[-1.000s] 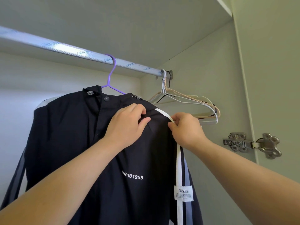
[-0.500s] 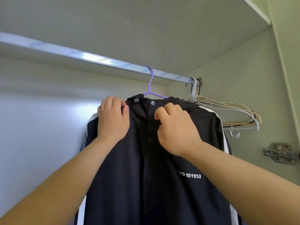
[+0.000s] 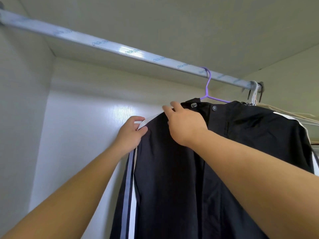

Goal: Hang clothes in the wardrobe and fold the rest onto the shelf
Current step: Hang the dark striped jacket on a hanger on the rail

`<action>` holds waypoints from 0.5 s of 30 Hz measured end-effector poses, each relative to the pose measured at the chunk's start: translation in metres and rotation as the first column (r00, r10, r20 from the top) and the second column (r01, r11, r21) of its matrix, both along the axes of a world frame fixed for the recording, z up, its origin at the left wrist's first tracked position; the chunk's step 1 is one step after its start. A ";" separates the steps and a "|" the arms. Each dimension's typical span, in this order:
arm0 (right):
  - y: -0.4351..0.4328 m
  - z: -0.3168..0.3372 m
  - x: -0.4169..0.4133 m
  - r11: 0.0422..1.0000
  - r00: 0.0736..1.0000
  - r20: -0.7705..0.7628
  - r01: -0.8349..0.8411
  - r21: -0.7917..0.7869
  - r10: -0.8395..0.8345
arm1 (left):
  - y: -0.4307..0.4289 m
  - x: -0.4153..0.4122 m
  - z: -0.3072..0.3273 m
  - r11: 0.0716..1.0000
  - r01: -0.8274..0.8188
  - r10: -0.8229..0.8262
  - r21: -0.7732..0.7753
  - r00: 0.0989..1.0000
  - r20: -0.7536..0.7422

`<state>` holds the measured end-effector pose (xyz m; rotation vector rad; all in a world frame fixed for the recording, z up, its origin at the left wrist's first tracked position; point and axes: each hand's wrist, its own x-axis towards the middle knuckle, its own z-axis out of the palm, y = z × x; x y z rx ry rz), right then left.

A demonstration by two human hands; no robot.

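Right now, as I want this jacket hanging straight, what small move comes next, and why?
Probably draw the striped shoulder edge outward with the left hand, which pinches it, while the right hand rests flat near the collar. The jacket already hangs from the purple hanger on the rail, so only the shoulder seems unsettled.

Jacket (image 3: 172, 187) hem cut off below; spare hangers (image 3: 293, 116) cropped right.
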<state>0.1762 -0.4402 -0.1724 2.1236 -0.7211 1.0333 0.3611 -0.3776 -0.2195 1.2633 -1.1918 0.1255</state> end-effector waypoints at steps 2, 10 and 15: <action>0.001 0.004 0.003 0.998 0.999 -0.019 0.043 -0.046 -0.044 | 0.004 0.007 -0.004 1.000 -0.002 0.002 -0.030 1.000 0.004; -0.006 0.019 0.006 0.998 1.000 0.027 -0.002 -0.056 0.004 | 0.006 0.024 -0.003 0.994 0.010 -0.011 -0.105 1.000 -0.001; -0.008 0.021 0.012 0.999 0.999 0.043 -0.003 -0.042 0.005 | -0.005 0.026 0.009 0.990 0.027 -0.042 -0.136 0.993 -0.110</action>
